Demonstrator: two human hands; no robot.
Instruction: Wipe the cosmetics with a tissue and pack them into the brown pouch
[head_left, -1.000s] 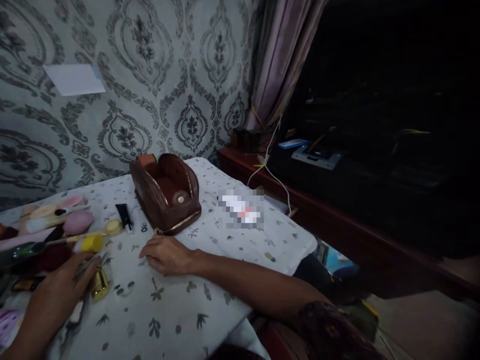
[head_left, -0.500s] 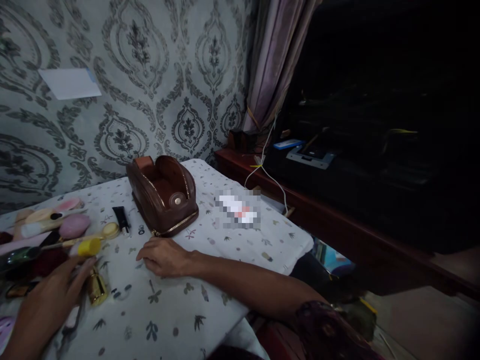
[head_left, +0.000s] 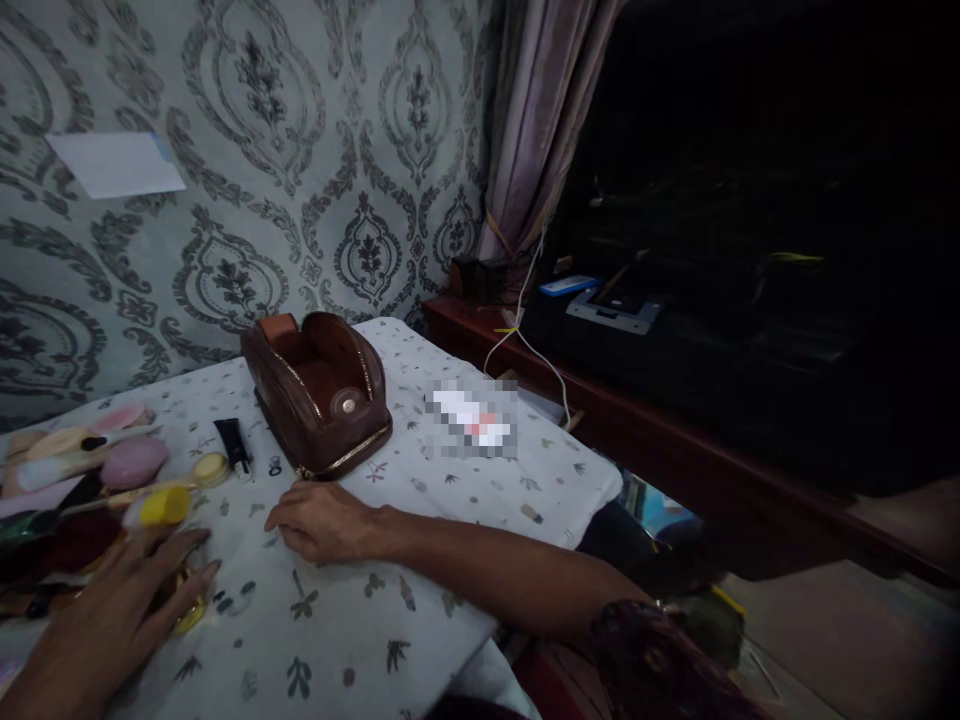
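Observation:
My left hand [head_left: 124, 605] reaches over the cosmetics at the left with its fingers stretched out. A small gold bottle [head_left: 189, 612] shows partly beneath its thumb; the rest of the bottle is hidden. Just beyond the fingers is a yellow-capped container [head_left: 165, 506]. My right hand [head_left: 324, 520] rests on the patterned white cloth [head_left: 360, 620], fingers curled together, with nothing seen in them. Directly behind it stands a brown toiletry bag [head_left: 322, 400], its zipped top gaping. A black tube [head_left: 232, 445] and a small round yellow pot [head_left: 210, 468] lie left of the bag.
A purple makeup sponge [head_left: 135, 462], brushes and several other cosmetics crowd the left side. On the right of the cloth is a blurred-out white item [head_left: 472, 418]. A dark wooden cabinet [head_left: 675, 480] with a white cable [head_left: 536, 355] borders the table.
My left hand has moved over the gold bottle, covering more of it, and its fingers have spread. The view has shifted slightly; my right hand stays in place on the cloth.

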